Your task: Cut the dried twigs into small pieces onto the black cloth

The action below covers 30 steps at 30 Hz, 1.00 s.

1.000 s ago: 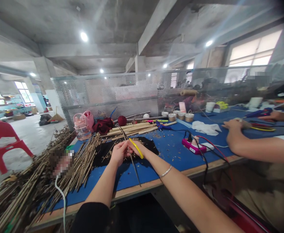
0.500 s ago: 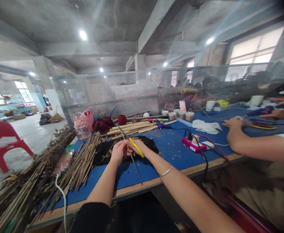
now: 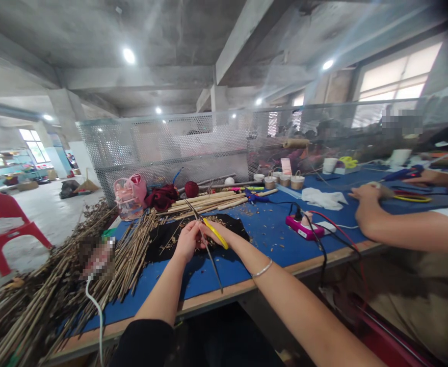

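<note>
Both my hands are close together over a black cloth [image 3: 155,243] strewn with short clippings. My right hand [image 3: 224,228] is closed on scissors with yellow handles [image 3: 218,235]; their blades point up and away from me. In my left hand [image 3: 186,242], fingers pinched, is a thin dark twig [image 3: 213,267] that slants down towards the table's front edge. The blades and the twig's upper end overlap, so I cannot tell whether they touch. A bundle of cut twigs [image 3: 134,257] lies left of the cloth.
On the blue table [image 3: 231,278] behind my hands are pale sticks [image 3: 204,200] and a blue glue gun [image 3: 256,198]. A pink power strip [image 3: 304,228] with cables stands right, near a white cloth [image 3: 323,198]. A co-worker's arm [image 3: 407,229] reaches in from the right.
The head view has shifted very slightly. My hands keep the same hold on the scissors and the twig, with hardly any movement.
</note>
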Each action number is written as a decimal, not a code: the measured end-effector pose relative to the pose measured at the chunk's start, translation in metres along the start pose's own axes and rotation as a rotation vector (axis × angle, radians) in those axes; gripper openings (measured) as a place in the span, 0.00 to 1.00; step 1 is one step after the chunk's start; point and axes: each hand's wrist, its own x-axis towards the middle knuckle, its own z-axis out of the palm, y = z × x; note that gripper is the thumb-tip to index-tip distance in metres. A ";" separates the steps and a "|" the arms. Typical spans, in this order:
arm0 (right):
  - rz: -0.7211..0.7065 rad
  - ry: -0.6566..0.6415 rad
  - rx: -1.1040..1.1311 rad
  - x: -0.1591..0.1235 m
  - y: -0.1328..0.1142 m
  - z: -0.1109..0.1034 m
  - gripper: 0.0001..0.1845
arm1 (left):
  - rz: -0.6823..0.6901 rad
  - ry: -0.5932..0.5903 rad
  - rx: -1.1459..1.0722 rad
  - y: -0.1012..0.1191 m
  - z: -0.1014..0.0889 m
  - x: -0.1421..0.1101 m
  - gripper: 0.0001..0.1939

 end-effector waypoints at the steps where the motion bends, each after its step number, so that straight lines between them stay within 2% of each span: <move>1: 0.012 0.017 -0.010 0.001 0.002 0.000 0.34 | -0.002 -0.001 -0.001 0.000 0.000 0.000 0.17; 5: 0.067 0.067 -0.040 0.001 0.005 0.001 0.35 | -0.009 0.006 0.004 -0.002 -0.001 0.001 0.18; 12: 0.119 0.073 -0.050 -0.002 0.002 0.001 0.37 | -0.026 0.022 -0.019 -0.006 -0.001 0.003 0.17; 19: 0.183 0.095 -0.077 0.000 0.006 0.003 0.36 | 0.022 0.048 0.033 -0.003 0.001 0.002 0.17; 23: 0.193 0.116 -0.175 -0.001 0.008 0.001 0.34 | 0.040 0.074 0.054 -0.003 -0.001 0.003 0.19; 27: 0.261 0.134 -0.308 -0.003 0.007 -0.001 0.29 | 0.082 0.143 0.069 -0.003 -0.004 0.004 0.19; 30: 0.298 0.137 -0.323 -0.005 0.005 -0.001 0.29 | 0.079 0.144 0.081 -0.003 -0.004 0.004 0.19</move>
